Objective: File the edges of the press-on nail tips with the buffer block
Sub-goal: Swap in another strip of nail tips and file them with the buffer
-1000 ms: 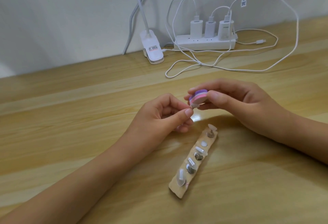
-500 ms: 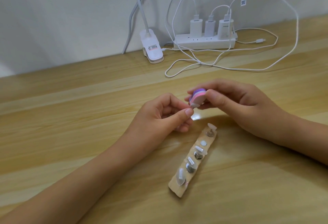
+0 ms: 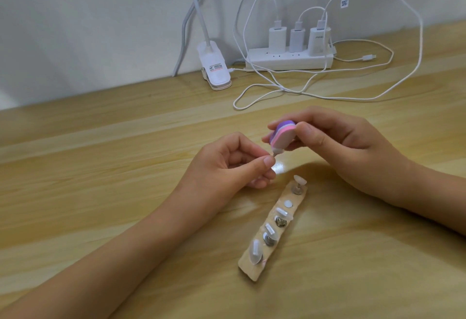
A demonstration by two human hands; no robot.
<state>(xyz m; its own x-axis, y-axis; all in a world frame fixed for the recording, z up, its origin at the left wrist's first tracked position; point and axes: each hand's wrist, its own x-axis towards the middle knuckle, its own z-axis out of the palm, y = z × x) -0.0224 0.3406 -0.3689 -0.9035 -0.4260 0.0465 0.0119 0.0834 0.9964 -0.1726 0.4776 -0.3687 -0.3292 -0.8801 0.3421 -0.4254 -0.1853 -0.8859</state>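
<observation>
My left hand (image 3: 234,164) pinches the nail tip (image 3: 352,152), right hand (image 3: 340,147) grips the buffer block (image 3: 358,136); overpressure may dislodge the tip

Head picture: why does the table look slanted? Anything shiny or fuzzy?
Head view: the wide-angle lens skews the table edge; a soft shadow lies under the right hand; a pale glare patch sits below the buffer block; the tiny nail tip looks fuzzy.

Left hand (image 3: 227,164) pinches a nail tip (image 3: 277,152); right hand (image 3: 340,147) holds the pink-and-purple buffer block (image 3: 282,135) down against it. Just beside them, on the bench (image 3: 100,167), a tan holder strip (image 3: 293,198) carries more tips.
</observation>
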